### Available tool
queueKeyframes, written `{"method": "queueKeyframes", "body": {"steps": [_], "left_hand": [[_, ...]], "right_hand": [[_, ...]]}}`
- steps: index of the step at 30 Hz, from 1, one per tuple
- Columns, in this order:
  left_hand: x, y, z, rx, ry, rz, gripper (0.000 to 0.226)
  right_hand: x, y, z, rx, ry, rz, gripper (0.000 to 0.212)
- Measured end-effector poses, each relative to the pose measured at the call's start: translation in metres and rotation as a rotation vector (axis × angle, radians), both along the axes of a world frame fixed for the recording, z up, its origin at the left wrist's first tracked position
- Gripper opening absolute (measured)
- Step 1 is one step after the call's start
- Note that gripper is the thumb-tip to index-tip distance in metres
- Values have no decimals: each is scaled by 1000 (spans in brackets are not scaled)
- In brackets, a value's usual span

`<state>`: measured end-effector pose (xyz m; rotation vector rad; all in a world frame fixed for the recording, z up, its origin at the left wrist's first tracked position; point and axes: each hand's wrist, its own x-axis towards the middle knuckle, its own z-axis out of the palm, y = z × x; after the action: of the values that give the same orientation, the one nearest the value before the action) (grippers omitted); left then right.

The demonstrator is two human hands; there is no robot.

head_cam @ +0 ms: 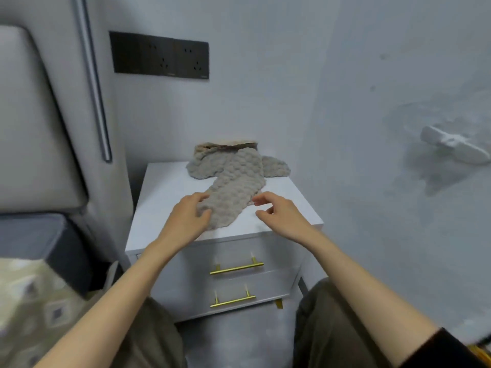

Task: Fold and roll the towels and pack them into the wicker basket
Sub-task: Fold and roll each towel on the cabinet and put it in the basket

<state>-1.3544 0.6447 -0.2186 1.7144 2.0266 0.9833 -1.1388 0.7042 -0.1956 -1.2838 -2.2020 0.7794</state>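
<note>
A grey-beige bubbly towel lies in a long crumpled strip across the white nightstand top. Its far end drapes over the wicker basket, of which only the pale rim shows at the back of the top. My left hand pinches the towel's near left edge between thumb and fingers. Just right of the towel's near end hovers my right hand, fingers loosely curled and holding nothing; the fingertips are close to the cloth's right edge.
The nightstand has two drawers with gold handles. A padded headboard and bed stand at the left. A black socket panel is on the wall behind. A white wall fixture juts out at the right. My knees are below.
</note>
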Motion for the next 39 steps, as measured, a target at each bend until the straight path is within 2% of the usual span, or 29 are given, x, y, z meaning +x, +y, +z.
{"method": "queueKeyframes", "body": {"steps": [3, 5, 7, 9, 11, 16, 18, 20, 24, 27, 29, 32, 34, 35, 37, 39], "left_hand": [[-11, 22, -14, -46, 65, 2, 53], [-13, 34, -20, -120, 114, -27, 69], [-11, 45, -25, -184, 234, -70, 81], [-6, 52, -29, -217, 355, -98, 81], [-3, 56, -31, -192, 392, -114, 72], [-1, 60, -29, 24, 529, -61, 18], [-2, 60, -26, 68, 415, -2, 16], [-6, 60, -21, 98, 213, 67, 20], [-16, 57, -9, 98, -224, 162, 23], [-28, 56, -10, 85, -371, 288, 24], [-36, 54, -14, 40, -288, 334, 25], [-39, 48, -25, -122, 77, 322, 24], [-36, 44, -31, -197, 223, 301, 16], [-32, 43, -32, -206, 238, 286, 19], [-27, 43, -32, -184, 217, 249, 40], [-24, 47, -33, -166, 191, 207, 57]], "right_hand": [[-19, 20, -19, -39, -43, 11, 39], [-27, 31, -32, -34, -80, 10, 42], [-30, 42, -43, 10, -106, 8, 42], [-31, 51, -53, 72, -137, 4, 43], [-30, 57, -59, 113, -161, -13, 44], [-33, 71, -61, 233, -214, -9, 31], [-31, 73, -60, 275, -242, -8, 21], [-26, 74, -57, 310, -259, 5, 16], [-10, 69, -50, 274, -324, 61, 28], [7, 63, -47, 166, -475, 46, 32], [20, 57, -42, 70, -572, 43, 27], [35, 50, -35, -88, -625, 84, 26], [38, 48, -30, -169, -628, 95, 30], [41, 48, -29, -192, -613, 82, 30], [42, 51, -27, -164, -532, 17, 20], [43, 59, -27, -38, -434, -66, 18]]}}
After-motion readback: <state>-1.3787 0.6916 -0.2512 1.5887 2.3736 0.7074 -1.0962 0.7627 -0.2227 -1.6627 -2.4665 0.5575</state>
